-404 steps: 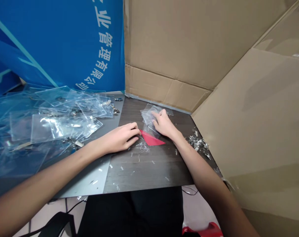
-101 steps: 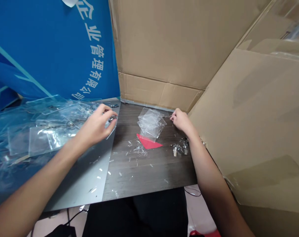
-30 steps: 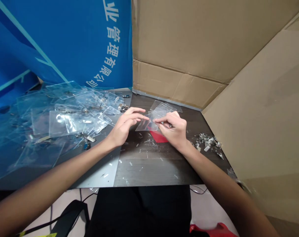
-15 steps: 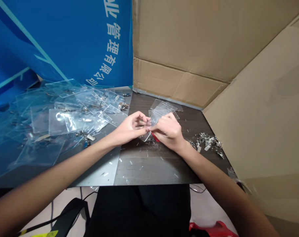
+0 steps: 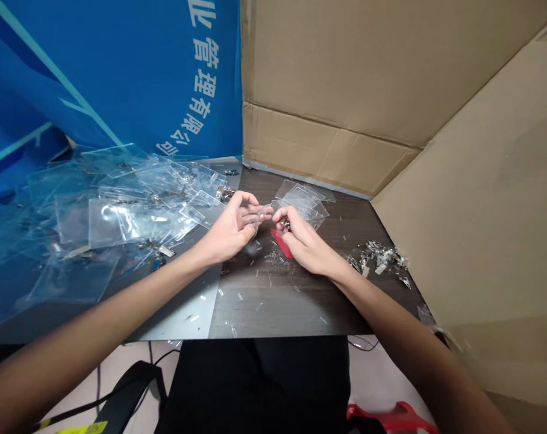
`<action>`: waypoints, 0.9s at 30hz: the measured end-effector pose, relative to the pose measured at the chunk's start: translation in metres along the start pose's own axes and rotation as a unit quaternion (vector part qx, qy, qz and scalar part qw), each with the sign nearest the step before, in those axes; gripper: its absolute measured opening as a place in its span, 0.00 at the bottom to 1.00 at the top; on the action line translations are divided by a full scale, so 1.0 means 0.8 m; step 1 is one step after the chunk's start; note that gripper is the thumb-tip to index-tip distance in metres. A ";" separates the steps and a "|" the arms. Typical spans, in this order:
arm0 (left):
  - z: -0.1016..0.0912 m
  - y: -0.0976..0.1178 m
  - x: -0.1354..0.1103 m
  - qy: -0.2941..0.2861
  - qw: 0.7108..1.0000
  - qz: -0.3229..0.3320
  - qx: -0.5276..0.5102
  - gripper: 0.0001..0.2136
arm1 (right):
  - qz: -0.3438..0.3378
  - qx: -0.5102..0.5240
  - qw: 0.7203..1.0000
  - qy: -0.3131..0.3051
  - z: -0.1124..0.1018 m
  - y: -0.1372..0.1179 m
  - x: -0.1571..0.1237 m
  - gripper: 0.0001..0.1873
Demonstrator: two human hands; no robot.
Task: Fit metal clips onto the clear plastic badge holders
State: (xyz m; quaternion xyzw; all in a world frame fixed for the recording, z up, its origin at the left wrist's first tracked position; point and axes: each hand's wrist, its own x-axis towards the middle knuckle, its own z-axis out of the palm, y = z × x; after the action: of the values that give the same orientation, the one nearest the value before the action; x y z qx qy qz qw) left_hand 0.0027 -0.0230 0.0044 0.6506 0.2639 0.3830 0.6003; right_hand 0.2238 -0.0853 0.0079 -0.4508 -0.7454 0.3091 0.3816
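Observation:
My left hand (image 5: 232, 228) and my right hand (image 5: 298, 240) meet over the middle of the dark table (image 5: 278, 301). Both pinch a clear plastic badge sleeve (image 5: 261, 213) held between them, just above the table. In my right hand's fingers a small metal clip (image 5: 284, 225) shows at the sleeve's edge. Under my right hand lies a red card (image 5: 283, 243). Behind the hands sits a small stack of clear sleeves (image 5: 304, 200).
A big heap of clear sleeves with clips (image 5: 106, 211) covers the left side. Loose metal clips (image 5: 379, 260) lie at the right. Small plastic scraps (image 5: 255, 295) dot the table. Cardboard walls (image 5: 472, 199) and a blue banner (image 5: 120, 78) enclose the space.
The hands, tightly together half a second ago, have drawn slightly apart and lifted; the sleeve now stretches between their fingertips, and my right hand has turned palm-up.

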 end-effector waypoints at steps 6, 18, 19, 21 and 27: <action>0.002 -0.001 -0.002 0.014 1.000 -0.017 0.006 0.24 | 0.010 -0.004 1.000 -0.016 0.002 -0.003 0.002 0.12; 0.003 0.005 0.001 0.090 0.990 0.013 0.107 0.24 | 0.045 0.133 0.987 -0.073 0.000 -0.013 0.006 0.20; 0.003 0.006 0.001 0.091 0.989 0.016 0.115 0.24 | 0.050 0.139 0.986 -0.073 0.001 -0.013 0.005 0.20; 0.003 0.006 0.001 0.091 0.988 0.020 0.122 0.24 | 0.070 0.153 0.983 -0.068 0.002 -0.011 0.005 0.23; -0.003 0.003 0.002 0.048 0.996 0.023 0.078 0.29 | 0.101 0.185 0.976 -0.060 0.005 -0.001 0.005 0.28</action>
State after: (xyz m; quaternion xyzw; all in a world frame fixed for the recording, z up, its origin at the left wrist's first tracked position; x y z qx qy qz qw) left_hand 0.0013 -0.0210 0.0073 0.6821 0.3064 0.4057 0.5256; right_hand 0.2186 -0.0821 0.0072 -0.4257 -0.6474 0.5052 0.3800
